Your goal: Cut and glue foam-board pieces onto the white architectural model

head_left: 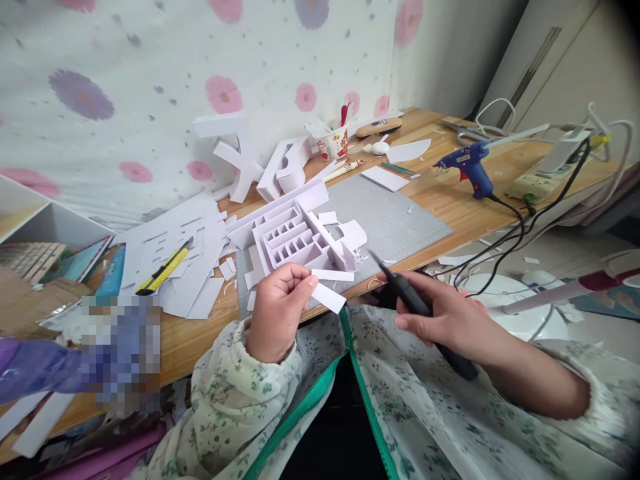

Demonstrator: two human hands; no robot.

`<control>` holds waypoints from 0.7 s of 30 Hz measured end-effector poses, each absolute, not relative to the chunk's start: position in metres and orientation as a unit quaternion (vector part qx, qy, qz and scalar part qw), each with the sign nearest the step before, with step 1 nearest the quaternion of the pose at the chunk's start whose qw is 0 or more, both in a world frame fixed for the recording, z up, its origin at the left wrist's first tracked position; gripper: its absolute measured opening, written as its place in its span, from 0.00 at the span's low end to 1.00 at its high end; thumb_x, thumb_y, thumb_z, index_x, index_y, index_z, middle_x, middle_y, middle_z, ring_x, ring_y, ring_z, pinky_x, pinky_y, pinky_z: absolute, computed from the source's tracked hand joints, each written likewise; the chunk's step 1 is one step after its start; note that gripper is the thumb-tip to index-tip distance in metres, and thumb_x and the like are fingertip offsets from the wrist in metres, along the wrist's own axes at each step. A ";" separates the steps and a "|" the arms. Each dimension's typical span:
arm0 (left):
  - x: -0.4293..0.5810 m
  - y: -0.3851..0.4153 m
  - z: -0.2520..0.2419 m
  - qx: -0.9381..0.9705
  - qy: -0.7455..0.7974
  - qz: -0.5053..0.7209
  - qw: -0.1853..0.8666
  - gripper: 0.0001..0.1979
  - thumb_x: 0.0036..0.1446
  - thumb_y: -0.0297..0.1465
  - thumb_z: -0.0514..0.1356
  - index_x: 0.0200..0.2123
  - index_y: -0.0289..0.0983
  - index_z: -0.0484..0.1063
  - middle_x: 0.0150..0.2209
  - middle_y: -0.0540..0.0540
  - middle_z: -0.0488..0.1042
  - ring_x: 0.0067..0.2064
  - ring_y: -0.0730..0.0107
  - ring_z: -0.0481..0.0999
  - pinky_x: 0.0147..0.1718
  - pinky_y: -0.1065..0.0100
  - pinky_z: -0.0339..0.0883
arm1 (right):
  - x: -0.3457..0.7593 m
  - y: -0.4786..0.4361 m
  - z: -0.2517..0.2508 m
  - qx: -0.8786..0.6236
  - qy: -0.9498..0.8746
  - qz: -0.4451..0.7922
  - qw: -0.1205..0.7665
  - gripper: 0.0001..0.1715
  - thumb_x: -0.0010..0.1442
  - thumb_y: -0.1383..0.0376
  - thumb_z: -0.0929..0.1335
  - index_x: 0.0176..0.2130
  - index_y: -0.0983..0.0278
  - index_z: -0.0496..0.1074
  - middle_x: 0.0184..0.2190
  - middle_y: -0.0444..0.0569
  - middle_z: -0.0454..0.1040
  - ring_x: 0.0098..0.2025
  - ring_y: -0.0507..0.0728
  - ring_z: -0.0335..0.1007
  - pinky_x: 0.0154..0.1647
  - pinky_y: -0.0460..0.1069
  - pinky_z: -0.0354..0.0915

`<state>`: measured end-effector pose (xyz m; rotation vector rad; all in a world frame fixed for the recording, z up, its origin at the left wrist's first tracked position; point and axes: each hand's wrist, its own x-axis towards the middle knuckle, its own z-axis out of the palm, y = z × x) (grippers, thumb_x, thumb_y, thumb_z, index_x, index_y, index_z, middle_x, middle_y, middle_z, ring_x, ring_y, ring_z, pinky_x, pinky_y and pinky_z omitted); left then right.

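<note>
My left hand [278, 308] is closed in a pinch on a small white paper strip [329, 297], held just in front of the desk's edge. My right hand [447, 313] is wrapped round a black pen-shaped tool [407, 297], its tip pointing up and left toward the strip without touching it. Just beyond both hands a white foam-board model [295, 240] with several small compartments sits on a grey cutting mat [395, 217]. Both sleeves are a pale floral print.
White offcuts and a yellow utility knife [164, 269] lie at the left of the wooden desk [200, 333]. A blue glue gun [470, 168] with a black cable stands at the right, near a power strip [533, 185]. White foam letters [240, 157] and a paper cup [334, 142] stand by the wall.
</note>
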<state>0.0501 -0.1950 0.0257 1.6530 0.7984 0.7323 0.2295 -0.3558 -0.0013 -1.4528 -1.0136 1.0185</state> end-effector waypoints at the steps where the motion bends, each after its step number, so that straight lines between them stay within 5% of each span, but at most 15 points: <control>1: 0.053 -0.198 0.024 0.670 0.331 0.305 0.590 0.07 0.54 0.34 0.62 0.28 0.36 0.70 0.17 0.56 0.61 0.19 0.82 0.55 0.18 0.77 0.49 | 0.230 -0.354 0.002 -0.596 -0.391 0.433 0.552 0.31 0.51 0.58 0.73 0.53 0.62 0.66 0.30 0.44 0.70 0.22 0.49 0.62 0.20 0.44 0.61; 6: 0.068 -0.213 0.015 0.646 0.316 0.242 0.652 0.09 0.54 0.35 0.63 0.28 0.36 0.69 0.17 0.56 0.61 0.19 0.83 0.56 0.18 0.80 0.49 | 0.218 -0.335 0.010 -0.557 -0.340 0.396 0.646 0.28 0.49 0.60 0.73 0.48 0.63 0.66 0.29 0.42 0.71 0.20 0.47 0.61 0.21 0.44 0.61; 13: 0.076 -0.223 0.010 0.616 0.329 0.224 0.680 0.12 0.54 0.38 0.63 0.30 0.36 0.67 0.19 0.54 0.70 0.19 0.80 0.66 0.18 0.78 0.58 | 0.286 -0.295 0.002 -0.676 -0.298 0.291 0.608 0.21 0.47 0.66 0.72 0.43 0.64 0.69 0.20 0.38 0.64 0.18 0.50 0.61 0.17 0.45 0.58; 17: 0.076 -0.232 0.012 0.560 0.358 0.219 0.714 0.14 0.52 0.39 0.63 0.32 0.37 0.63 0.21 0.51 0.75 0.20 0.75 0.73 0.21 0.76 0.64 | 0.305 -0.295 0.008 -0.748 -0.304 0.137 0.574 0.13 0.52 0.66 0.69 0.40 0.64 0.68 0.30 0.47 0.72 0.19 0.50 0.64 0.18 0.46 0.60; 21: 0.079 -0.243 0.010 0.505 0.364 0.208 0.754 0.15 0.51 0.39 0.64 0.33 0.38 0.60 0.24 0.49 0.77 0.22 0.72 0.76 0.22 0.75 0.66 | 0.265 -0.321 0.007 -0.651 -0.378 0.261 0.604 0.19 0.57 0.57 0.68 0.46 0.62 0.66 0.34 0.48 0.74 0.19 0.50 0.64 0.20 0.47 0.64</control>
